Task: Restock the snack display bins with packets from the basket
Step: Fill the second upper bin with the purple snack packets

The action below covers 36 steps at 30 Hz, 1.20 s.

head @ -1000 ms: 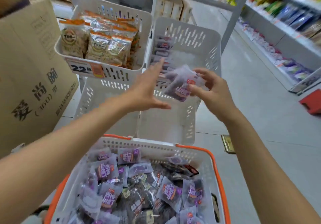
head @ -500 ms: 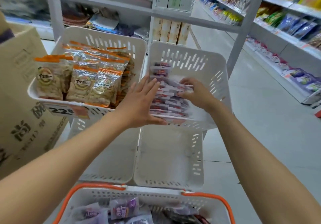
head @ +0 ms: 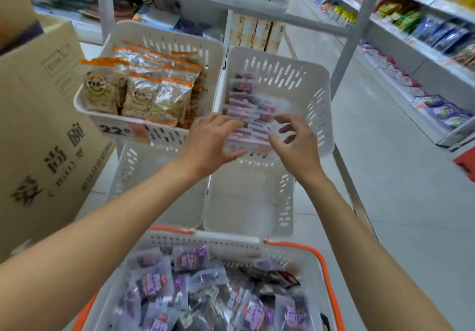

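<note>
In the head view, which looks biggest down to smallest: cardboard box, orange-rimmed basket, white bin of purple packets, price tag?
1-2. Cardboard box and orange-rimmed basket: alike, both close and cut off by the frame, so unranked.
3. White bin of purple packets.
4. Price tag.

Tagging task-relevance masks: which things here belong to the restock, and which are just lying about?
In the job:
orange-rimmed basket
purple packets in it
upper right bin
row of packets standing in it

Just around:
upper left bin with orange-topped packets
cardboard box
aisle shelves
</note>
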{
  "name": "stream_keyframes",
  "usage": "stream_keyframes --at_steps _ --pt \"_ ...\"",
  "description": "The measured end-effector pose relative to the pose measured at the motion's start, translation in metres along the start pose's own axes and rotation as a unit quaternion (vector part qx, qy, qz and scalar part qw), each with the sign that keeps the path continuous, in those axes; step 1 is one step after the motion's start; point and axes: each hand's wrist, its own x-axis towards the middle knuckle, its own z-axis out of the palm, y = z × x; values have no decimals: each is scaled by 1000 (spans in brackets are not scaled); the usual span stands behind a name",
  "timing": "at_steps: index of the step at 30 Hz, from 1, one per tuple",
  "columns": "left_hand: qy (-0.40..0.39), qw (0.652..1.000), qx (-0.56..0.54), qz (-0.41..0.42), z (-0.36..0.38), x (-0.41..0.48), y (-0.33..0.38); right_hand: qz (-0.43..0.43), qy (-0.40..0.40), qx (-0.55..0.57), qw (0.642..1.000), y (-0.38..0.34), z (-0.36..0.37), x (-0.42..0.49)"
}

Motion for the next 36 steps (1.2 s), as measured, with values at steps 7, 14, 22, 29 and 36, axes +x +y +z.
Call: stream_keyframes --at_steps 7,14,22,29,36 --pt "-169 975 -51 -135 18 -143 10 75 -273 -54 958 16 26 -165" --pt "-226 951 -98 -185 35 -252 20 102 -498 -295 809 92 52 -294" --pt "-304 899 -228 -217 50 -269 70 238 -326 44 914 41 34 -283" --pt "-259 807 -419 -325 72 -267 80 210 -450 -46 867 48 -3 -283" --pt "-310 758 -451 -355 85 -281 68 106 -543 -196 810 74 13 -349"
